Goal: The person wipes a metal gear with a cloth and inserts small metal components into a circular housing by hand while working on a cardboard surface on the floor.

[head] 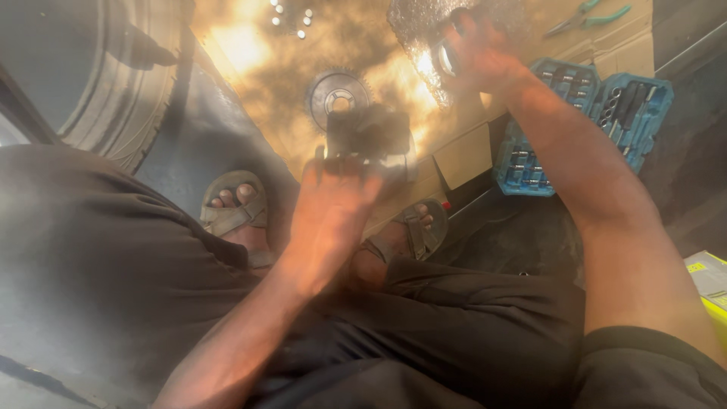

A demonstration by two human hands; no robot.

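A view looked straight down at a seated person's lap, sandalled feet and two bare arms, much of it blurred. The left hand (pixel 331 220) reached forward with fingers spread and its fingertips touching the near edge of a dark blocky metal part (pixel 369 138); whether it truly gripped the part could not be told. The part lay on a sheet of cardboard (pixel 250 53) on the floor, its long axis running left to right across the view, just beyond the left hand and well apart from the right. A toothed gear (pixel 338 94) lay flat, touching or just behind the part's far side. The right hand (pixel 481 53) stretched farther out, fingers curled around a small round shiny object (pixel 447 60) over a crinkled silvery sheet (pixel 420 26). An open blue socket set case (pixel 579 121) sat to the right, with green-handled pliers (pixel 587 17) beyond it. A large tyre (pixel 106 76) stood at the left.
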